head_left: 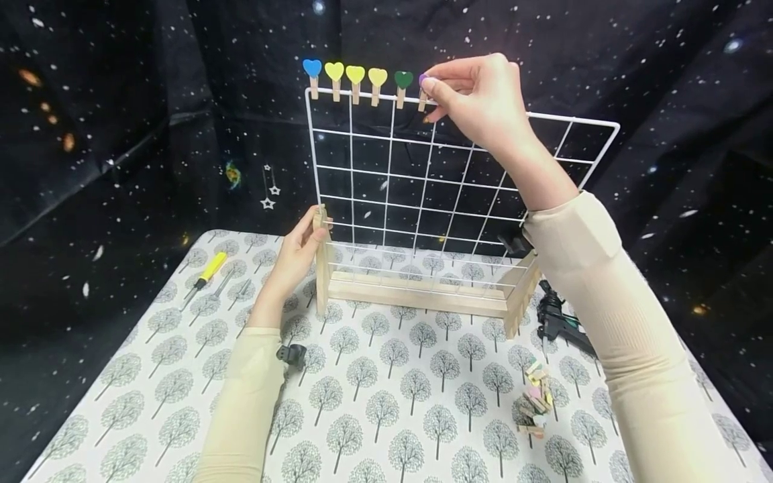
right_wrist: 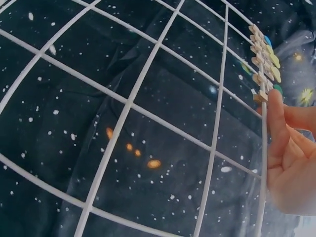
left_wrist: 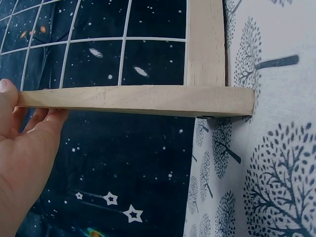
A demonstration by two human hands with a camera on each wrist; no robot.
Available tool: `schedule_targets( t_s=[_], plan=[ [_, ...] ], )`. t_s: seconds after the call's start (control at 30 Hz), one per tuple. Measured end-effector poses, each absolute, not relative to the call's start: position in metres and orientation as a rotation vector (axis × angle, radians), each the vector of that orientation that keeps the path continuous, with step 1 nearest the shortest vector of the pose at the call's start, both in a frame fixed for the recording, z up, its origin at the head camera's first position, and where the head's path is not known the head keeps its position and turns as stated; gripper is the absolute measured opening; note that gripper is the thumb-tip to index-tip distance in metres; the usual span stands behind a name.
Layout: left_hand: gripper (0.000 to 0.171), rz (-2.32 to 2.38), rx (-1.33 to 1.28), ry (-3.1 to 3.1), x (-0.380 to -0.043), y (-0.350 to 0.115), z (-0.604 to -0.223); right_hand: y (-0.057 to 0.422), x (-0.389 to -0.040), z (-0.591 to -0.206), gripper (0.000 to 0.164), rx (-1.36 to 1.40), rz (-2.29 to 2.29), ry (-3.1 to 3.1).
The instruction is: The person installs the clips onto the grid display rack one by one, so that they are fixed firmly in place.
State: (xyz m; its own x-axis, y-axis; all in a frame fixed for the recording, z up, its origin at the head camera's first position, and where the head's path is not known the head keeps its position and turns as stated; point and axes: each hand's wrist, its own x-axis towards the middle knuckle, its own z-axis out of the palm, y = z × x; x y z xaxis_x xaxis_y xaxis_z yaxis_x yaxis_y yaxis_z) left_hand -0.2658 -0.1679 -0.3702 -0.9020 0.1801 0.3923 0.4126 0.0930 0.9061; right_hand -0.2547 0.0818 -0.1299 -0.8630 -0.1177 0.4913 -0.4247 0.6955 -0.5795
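Observation:
At the top wire of a white grid panel (head_left: 594, 123), my right hand (head_left: 489, 100) pinches a small wooden clothespin (head_left: 422, 102) with a purple heart, mostly hidden by the fingers. To its left along that wire sit a blue heart clothespin (head_left: 312, 68), three with yellow hearts (head_left: 355, 74) and one with a dark green heart (head_left: 403, 80). My left hand (head_left: 294, 256) grips the upper end of the left wooden post (left_wrist: 128, 100) of the stand, thumb on one side and fingers on the other. The panel rises from the stand's wooden crossbar (head_left: 417, 297).
A pile of small clothespins (head_left: 536, 399) lies on the tree-print tablecloth at the right. Behind it is a black glue gun (head_left: 558, 322), partly hidden by the right sleeve. On the left lie a yellow-handled screwdriver (head_left: 211, 267) and slim metal tools. A dark starry cloth (head_left: 151, 147) hangs behind.

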Motion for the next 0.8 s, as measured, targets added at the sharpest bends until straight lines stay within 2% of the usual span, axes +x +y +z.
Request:
schedule_targets(
  t_s=[0.2,0.37,0.47,0.57,0.7,0.8],
  plan=[
    [0.051,-1.923,-0.582,-2.189,-0.265,-0.167,-0.370,0.088,-0.249,-0.139,0.032,0.460,0.990,-2.374],
    [0.051,-1.940,-0.600,-2.170,-0.267,-0.165,-0.370,0.103,-0.221,-0.166,0.023,0.668,0.908,-2.130],
    [0.051,-1.951,-0.611,-2.169,-0.267,-0.164,-0.369,0.119,-0.201,-0.192,0.021,0.799,0.850,-2.081],
    [0.051,-1.957,-0.599,-2.172,-0.266,-0.165,-0.369,0.144,-0.198,-0.230,0.024,0.862,0.830,-2.134],
    [0.051,-1.950,-0.586,-2.179,-0.265,-0.167,-0.369,0.182,-0.196,-0.285,0.028,0.814,0.843,-2.339],
    [0.050,-1.944,-0.593,-2.184,-0.265,-0.166,-0.368,0.207,-0.182,-0.320,0.033,0.683,0.909,-2.564]
  ],
)
